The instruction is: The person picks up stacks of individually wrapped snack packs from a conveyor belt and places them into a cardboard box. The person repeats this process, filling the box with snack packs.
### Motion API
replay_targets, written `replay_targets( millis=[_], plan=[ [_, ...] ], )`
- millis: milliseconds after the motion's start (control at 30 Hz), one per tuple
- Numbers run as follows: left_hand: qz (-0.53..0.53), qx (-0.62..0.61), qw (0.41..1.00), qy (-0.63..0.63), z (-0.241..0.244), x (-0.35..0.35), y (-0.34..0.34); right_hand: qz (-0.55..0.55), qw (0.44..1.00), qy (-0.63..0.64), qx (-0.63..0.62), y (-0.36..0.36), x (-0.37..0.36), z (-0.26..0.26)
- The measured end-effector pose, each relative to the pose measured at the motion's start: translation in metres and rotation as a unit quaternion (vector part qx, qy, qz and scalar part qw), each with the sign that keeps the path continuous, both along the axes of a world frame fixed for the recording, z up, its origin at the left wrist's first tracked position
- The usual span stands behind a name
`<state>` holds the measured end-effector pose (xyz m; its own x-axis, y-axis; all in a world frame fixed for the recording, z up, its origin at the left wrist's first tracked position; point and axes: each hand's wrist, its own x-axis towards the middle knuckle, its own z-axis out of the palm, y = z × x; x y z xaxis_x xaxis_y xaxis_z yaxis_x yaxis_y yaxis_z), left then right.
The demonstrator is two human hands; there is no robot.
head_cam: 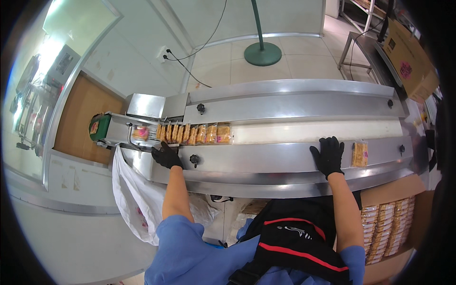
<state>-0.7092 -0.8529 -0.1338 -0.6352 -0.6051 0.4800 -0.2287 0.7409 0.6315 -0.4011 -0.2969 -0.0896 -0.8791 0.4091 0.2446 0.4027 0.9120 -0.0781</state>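
My left hand (166, 155), in a black glove, rests at the near edge of the conveyor channel, its fingertips close to a row of wrapped snack packs (192, 134). The packs lean on one another in a line, and a single pack (140, 133) lies flat to their left on the feed end. My right hand (328, 156), gloved in black too, lies with fingers spread on the steel near-side panel (256, 158) of the conveyor. To the right of that hand, one clear-wrapped pack (360, 154) lies on the same panel. Neither hand holds anything.
The pale conveyor belt (313, 129) runs between steel sides with black knobs. An open carton (392, 192) of stacked packs stands at lower right. A white plastic bag (131, 192) hangs below the feed end. A green stand base (263, 54) is on the floor behind.
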Motion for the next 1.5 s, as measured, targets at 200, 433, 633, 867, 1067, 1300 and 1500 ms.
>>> replay_targets(
  millis=[200, 433, 633, 867, 1067, 1300, 1500],
  plan=[
    [0.016, 0.012, 1.000, 0.011, -0.004, -0.007, -0.001, 0.005, 1.000, 0.020, 0.015, 0.000, 0.002, -0.004],
    [-0.050, -0.017, 0.999, 0.008, 0.012, -0.036, -0.015, -0.001, 1.000, 0.015, 0.007, 0.000, 0.003, -0.003],
    [-0.131, 0.097, 0.984, -0.075, 0.036, -0.074, -0.018, 0.002, 1.000, 0.007, -0.020, -0.001, 0.000, 0.002],
    [0.028, -0.257, 0.966, 0.016, 0.043, -0.085, -0.012, 0.000, 1.000, 0.003, -0.027, 0.000, 0.000, 0.001],
    [-0.062, -0.101, 0.984, -0.130, 0.044, -0.099, -0.008, -0.007, 1.000, 0.017, -0.010, 0.004, 0.006, -0.005],
    [-0.278, -0.406, 0.799, -0.345, 0.031, -0.141, -0.029, -0.038, 0.996, -0.004, -0.075, 0.004, -0.007, 0.000],
    [-0.480, -0.451, 0.720, -0.220, 0.010, -0.120, 0.013, -0.035, 0.966, -0.090, -0.240, 0.006, -0.061, 0.001]
  ],
)
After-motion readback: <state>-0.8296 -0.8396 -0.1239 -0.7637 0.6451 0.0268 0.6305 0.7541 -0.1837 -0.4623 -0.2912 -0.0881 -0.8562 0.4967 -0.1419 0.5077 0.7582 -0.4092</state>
